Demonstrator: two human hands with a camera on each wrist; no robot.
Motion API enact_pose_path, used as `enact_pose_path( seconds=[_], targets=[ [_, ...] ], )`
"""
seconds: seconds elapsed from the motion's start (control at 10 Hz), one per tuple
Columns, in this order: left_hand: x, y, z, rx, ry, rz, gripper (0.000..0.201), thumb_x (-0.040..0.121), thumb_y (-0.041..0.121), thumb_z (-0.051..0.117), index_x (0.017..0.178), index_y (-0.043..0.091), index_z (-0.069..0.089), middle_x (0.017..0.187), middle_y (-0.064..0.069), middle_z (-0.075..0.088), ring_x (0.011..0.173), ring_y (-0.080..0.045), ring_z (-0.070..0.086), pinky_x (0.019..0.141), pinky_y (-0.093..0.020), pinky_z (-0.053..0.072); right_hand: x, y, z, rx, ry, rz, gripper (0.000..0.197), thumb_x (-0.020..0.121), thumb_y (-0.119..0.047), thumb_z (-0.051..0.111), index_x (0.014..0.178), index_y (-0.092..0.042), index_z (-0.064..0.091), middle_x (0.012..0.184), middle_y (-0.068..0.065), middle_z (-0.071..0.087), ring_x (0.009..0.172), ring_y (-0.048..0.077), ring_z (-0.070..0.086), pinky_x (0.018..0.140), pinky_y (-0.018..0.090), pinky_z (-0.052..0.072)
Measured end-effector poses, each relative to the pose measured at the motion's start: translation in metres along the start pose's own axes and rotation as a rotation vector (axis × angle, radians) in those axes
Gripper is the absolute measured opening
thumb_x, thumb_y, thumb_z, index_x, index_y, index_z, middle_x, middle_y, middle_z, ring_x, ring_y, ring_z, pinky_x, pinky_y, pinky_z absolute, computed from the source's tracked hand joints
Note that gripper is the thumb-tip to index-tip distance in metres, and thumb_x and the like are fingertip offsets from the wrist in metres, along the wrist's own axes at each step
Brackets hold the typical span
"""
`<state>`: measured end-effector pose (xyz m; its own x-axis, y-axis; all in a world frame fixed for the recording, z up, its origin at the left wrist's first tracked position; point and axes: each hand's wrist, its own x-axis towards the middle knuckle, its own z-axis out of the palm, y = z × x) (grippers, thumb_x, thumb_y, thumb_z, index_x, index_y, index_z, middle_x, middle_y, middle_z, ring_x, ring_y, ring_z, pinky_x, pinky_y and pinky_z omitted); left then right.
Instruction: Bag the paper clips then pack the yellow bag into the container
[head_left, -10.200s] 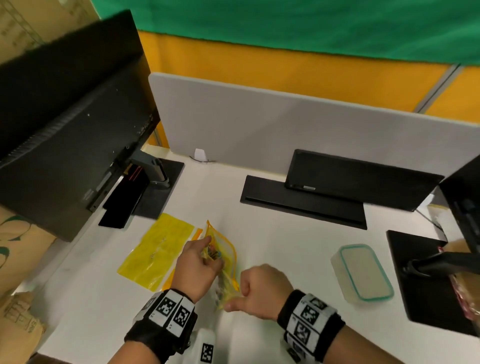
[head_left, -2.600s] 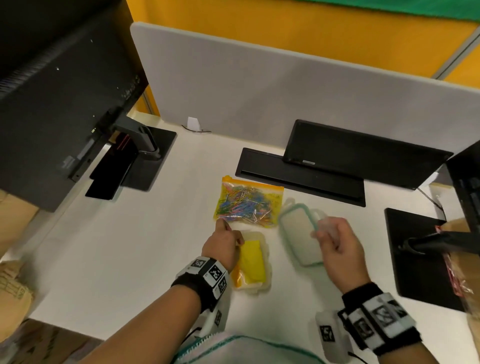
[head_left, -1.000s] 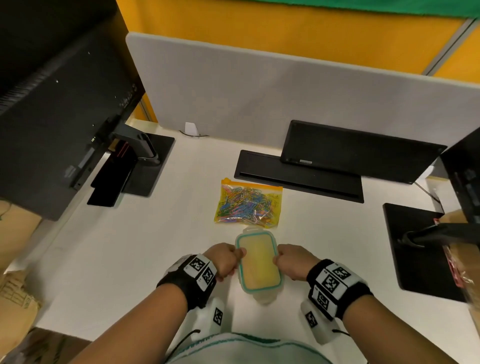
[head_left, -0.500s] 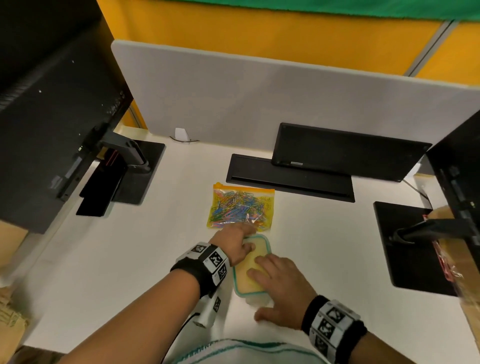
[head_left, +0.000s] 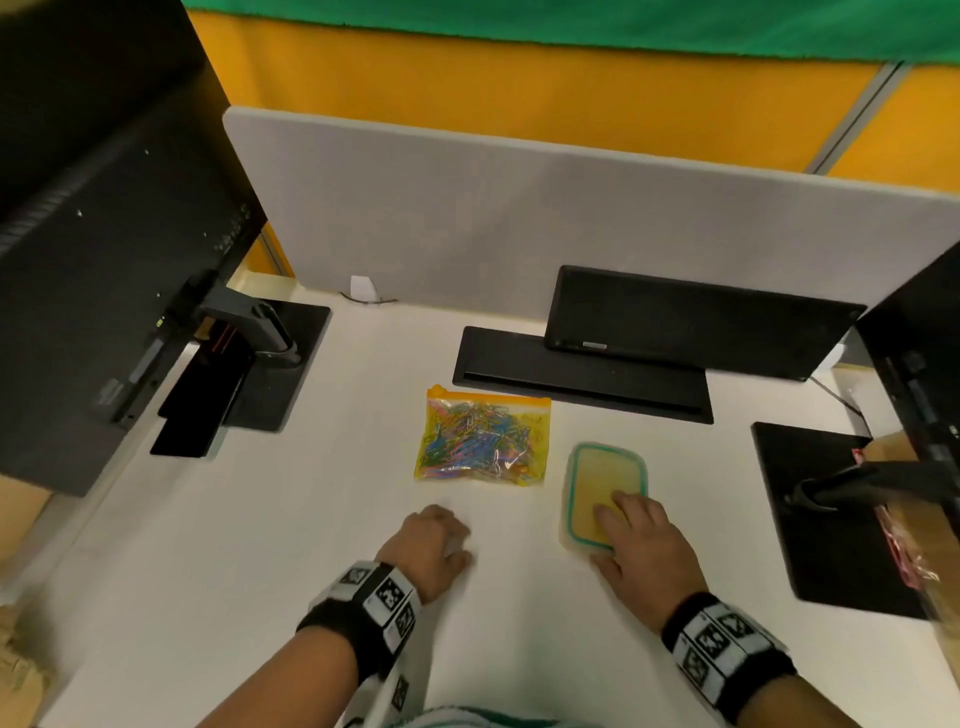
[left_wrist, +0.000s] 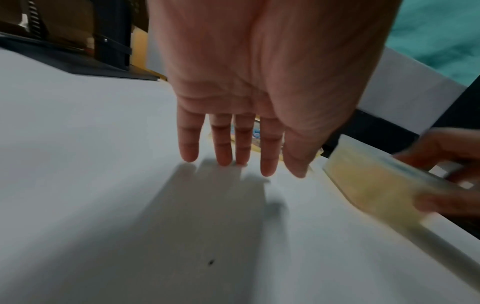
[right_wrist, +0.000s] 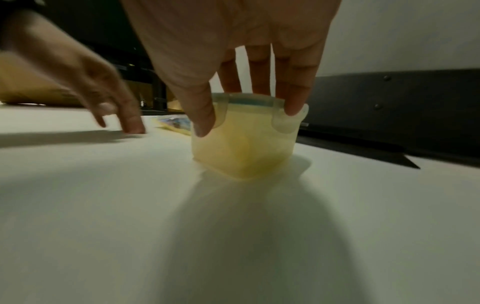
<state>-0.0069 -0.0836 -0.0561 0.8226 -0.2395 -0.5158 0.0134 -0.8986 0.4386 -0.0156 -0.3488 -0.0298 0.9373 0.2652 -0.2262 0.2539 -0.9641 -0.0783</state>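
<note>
A translucent container (head_left: 605, 486) with a teal-rimmed lid stands shut on the white desk, to the right of the clip bag. A folded yellow bag (head_left: 597, 470) shows through the lid. My right hand (head_left: 631, 525) lies over the container's near end. In the right wrist view the right hand (right_wrist: 246, 121) grips the container (right_wrist: 244, 150), with the thumb down one side and a finger down the other. The zip bag of coloured paper clips (head_left: 483, 436) lies flat beyond my left hand (head_left: 441, 530). Seen from its wrist, the left hand (left_wrist: 241, 162) is empty, with straight fingers pointing down at the desk.
A black monitor (head_left: 104, 249) on its stand fills the left. A black cable tray (head_left: 582, 379) with a raised flap sits at the back, before the grey divider (head_left: 519, 218). A second monitor base (head_left: 831, 514) lies at the right.
The closed container has moved right, from in front of me to beside the clip bag, under my right hand. My left hand has let go of it and drawn back to the desk.
</note>
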Motion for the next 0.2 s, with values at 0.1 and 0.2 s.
enact_pose_path(
  seconds=[0.1,0.2],
  targets=[
    [-0.01,-0.012,0.003,-0.002,-0.001,0.007,0.041,0.083,0.041,0.047,0.123,0.03,0.052,0.142,-0.002,0.039,0.128,-0.023,0.04,0.107,-0.03,0.034,0.037,0.004,-0.023,0.023,0.008,0.002,0.059,0.064,-0.042,0.075,0.116,-0.025,0.054,0.124,0.003,0.055,0.113,0.028,0.055,0.082,0.038,0.052],
    [-0.026,-0.033,0.005,-0.021,-0.017,-0.041,0.064,0.068,0.063,0.033,0.121,0.034,0.052,0.143,0.001,0.038,0.13,-0.019,0.038,0.109,-0.026,0.032,0.044,0.006,-0.042,0.129,0.074,0.122,0.068,0.069,-0.059,0.064,0.129,-0.033,0.046,0.135,-0.008,0.049,0.124,0.019,0.044,0.1,0.035,0.038]
  ],
)
